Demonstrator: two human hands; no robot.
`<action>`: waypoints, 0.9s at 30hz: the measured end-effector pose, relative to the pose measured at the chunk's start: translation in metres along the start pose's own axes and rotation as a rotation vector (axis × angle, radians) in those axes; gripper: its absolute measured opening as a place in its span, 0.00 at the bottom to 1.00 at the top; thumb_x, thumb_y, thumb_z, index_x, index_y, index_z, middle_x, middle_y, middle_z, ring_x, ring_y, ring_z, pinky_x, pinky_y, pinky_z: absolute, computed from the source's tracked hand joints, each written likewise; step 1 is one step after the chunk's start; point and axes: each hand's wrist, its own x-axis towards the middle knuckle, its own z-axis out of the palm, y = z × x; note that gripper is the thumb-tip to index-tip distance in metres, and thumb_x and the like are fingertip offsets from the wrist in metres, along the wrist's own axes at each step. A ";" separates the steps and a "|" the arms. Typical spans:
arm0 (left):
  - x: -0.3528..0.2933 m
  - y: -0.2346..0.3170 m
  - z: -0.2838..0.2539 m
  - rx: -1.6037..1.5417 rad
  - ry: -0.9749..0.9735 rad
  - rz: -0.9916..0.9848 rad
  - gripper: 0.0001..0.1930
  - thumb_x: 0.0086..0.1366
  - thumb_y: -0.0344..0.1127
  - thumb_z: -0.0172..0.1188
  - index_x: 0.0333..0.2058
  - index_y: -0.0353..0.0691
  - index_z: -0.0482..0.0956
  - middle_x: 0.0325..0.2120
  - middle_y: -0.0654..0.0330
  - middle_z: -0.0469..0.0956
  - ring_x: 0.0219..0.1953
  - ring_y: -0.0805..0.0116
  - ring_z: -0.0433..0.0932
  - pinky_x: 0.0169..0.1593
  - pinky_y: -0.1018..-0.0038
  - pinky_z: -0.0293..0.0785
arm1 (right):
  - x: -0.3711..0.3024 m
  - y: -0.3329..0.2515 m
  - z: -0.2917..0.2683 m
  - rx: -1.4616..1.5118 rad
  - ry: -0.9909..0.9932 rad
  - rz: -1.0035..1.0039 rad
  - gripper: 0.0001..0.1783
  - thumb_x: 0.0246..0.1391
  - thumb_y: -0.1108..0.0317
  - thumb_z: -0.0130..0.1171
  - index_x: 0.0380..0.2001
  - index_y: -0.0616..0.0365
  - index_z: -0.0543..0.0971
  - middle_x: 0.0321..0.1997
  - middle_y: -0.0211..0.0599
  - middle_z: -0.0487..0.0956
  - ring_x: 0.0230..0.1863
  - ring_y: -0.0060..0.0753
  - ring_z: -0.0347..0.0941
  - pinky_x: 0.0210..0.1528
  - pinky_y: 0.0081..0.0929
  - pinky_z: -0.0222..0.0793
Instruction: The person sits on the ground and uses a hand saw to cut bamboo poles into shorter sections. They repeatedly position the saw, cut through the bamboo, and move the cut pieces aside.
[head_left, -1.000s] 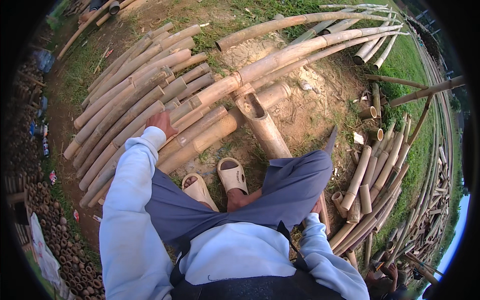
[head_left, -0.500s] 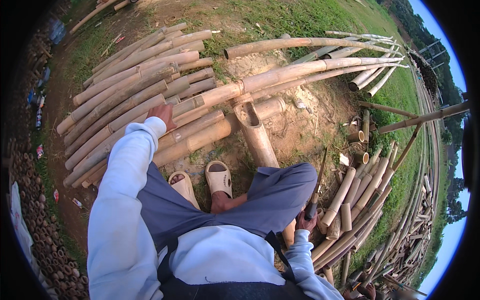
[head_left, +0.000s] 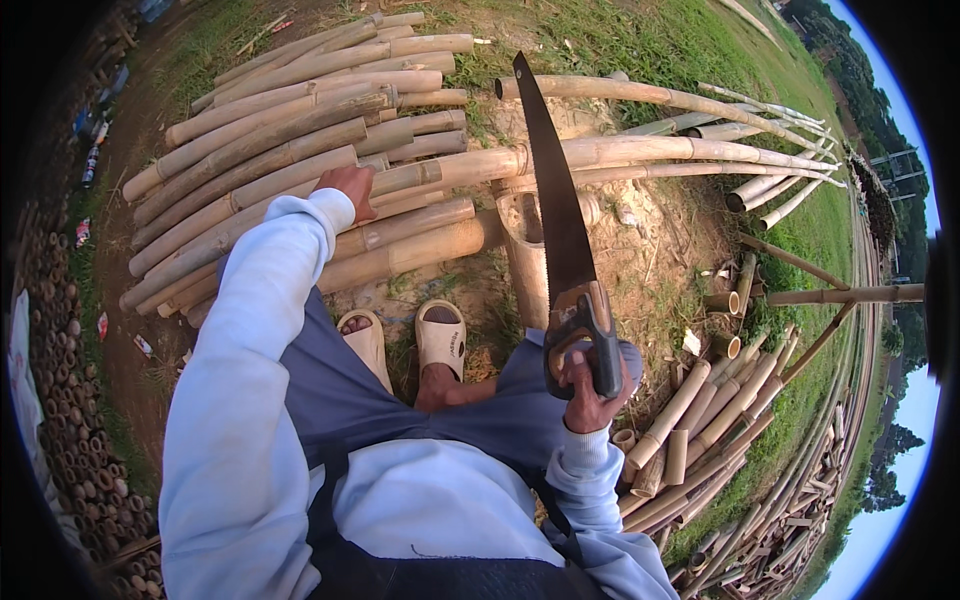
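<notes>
My right hand (head_left: 592, 395) is closed round the handle of a handsaw (head_left: 562, 200), raised above my right knee with its blade pointing up and away. The blade passes in front of a long bamboo pole (head_left: 620, 152), with a gap I cannot judge. My left hand (head_left: 350, 188) grips bamboo near this pole's left part; its fingers are partly hidden. Below the pole, a thick bamboo post (head_left: 522, 265) with a cut-out opening leans from near my right leg; the blade hides some of it.
Cut bamboo lengths (head_left: 290, 125) lie side by side at left. More long poles (head_left: 660, 95) stretch away at far right. Short bamboo pieces (head_left: 690, 420) are heaped beside my right knee, near a bamboo rail (head_left: 860, 295). Sandals (head_left: 440, 345) are on my feet.
My right hand has lifted the saw from beside my right knee, up and leftward, to in front of the long pole. My left hand stays on the bamboo; the view has shifted slightly.
</notes>
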 end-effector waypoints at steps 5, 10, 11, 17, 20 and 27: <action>0.004 0.002 0.004 0.003 -0.024 0.000 0.30 0.51 0.45 0.74 0.50 0.38 0.78 0.42 0.44 0.83 0.48 0.43 0.81 0.54 0.54 0.76 | 0.036 0.043 0.079 -0.117 -0.133 -0.059 0.10 0.56 0.73 0.67 0.39 0.65 0.79 0.27 0.33 0.79 0.28 0.22 0.73 0.34 0.23 0.70; 0.001 -0.001 -0.001 -0.010 -0.055 -0.021 0.35 0.50 0.46 0.74 0.56 0.39 0.77 0.44 0.43 0.82 0.49 0.43 0.81 0.55 0.54 0.76 | 0.043 0.047 0.108 -0.130 -0.204 -0.124 0.09 0.55 0.73 0.68 0.37 0.65 0.79 0.25 0.34 0.79 0.27 0.21 0.73 0.33 0.24 0.70; 0.001 -0.001 -0.001 -0.014 -0.032 -0.016 0.30 0.51 0.45 0.73 0.51 0.39 0.78 0.43 0.44 0.83 0.48 0.43 0.81 0.54 0.54 0.76 | 0.043 0.048 0.110 -0.134 -0.213 -0.131 0.09 0.56 0.73 0.68 0.37 0.64 0.79 0.25 0.34 0.79 0.27 0.20 0.73 0.32 0.24 0.70; 0.004 0.002 -0.002 -0.019 -0.003 0.014 0.20 0.52 0.43 0.72 0.39 0.38 0.81 0.39 0.45 0.84 0.46 0.44 0.82 0.52 0.54 0.77 | 0.045 0.070 0.119 -0.157 -0.263 -0.128 0.09 0.57 0.71 0.68 0.36 0.63 0.79 0.24 0.32 0.78 0.25 0.19 0.70 0.30 0.24 0.69; 0.005 -0.003 0.004 -0.002 -0.032 0.010 0.24 0.51 0.44 0.73 0.44 0.37 0.80 0.40 0.44 0.83 0.46 0.44 0.82 0.53 0.54 0.77 | 0.025 0.055 0.104 -0.169 -0.307 -0.008 0.10 0.56 0.70 0.69 0.36 0.64 0.79 0.23 0.31 0.77 0.25 0.18 0.68 0.30 0.23 0.68; 0.007 -0.006 0.001 -0.034 -0.012 0.008 0.20 0.51 0.43 0.74 0.39 0.36 0.82 0.39 0.43 0.84 0.46 0.43 0.82 0.52 0.54 0.78 | -0.025 0.025 0.054 -0.266 -0.349 -0.004 0.11 0.54 0.75 0.66 0.42 0.65 0.82 0.29 0.39 0.82 0.30 0.21 0.76 0.35 0.26 0.73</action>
